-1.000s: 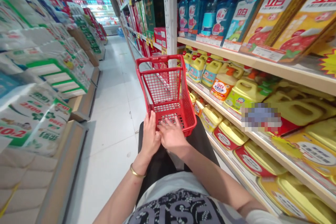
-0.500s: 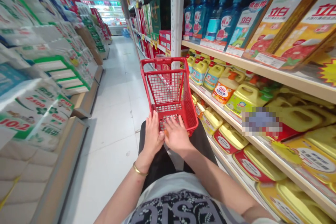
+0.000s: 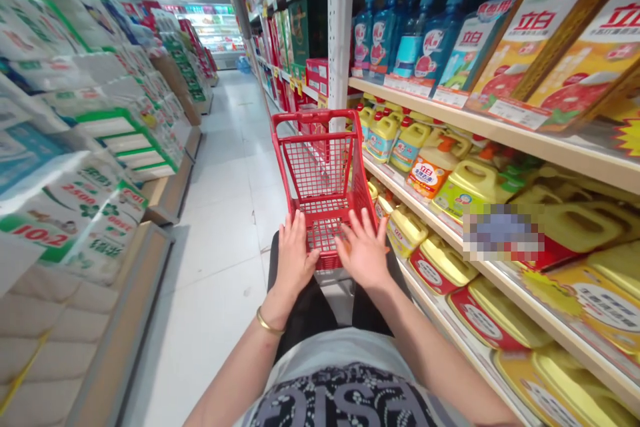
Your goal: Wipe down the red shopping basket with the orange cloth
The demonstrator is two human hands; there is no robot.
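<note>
In front of me stands a red shopping basket [image 3: 320, 170] with grid walls, and no goods show inside it. My left hand [image 3: 295, 250] is at its near left corner, open, fingers stretched forward. Over the near right side is my right hand [image 3: 364, 250], open with its fingers spread. Neither hand holds anything. Whether the palms touch the basket rim cannot be told. A gold bangle [image 3: 270, 321] circles my left wrist.
On the right, shelves [image 3: 493, 127] hold blue pump bottles [image 3: 433, 33] and yellow detergent jugs [image 3: 413, 147]. Packs of paper tissue [image 3: 70, 213] are stacked along the left. A tiled floor [image 3: 220, 213] runs ahead between them toward a lit fridge [image 3: 217, 30].
My right hand has moved right, away from my left hand, and its fingers have spread. The two hands were close together and are now apart. The view has shifted slightly.
</note>
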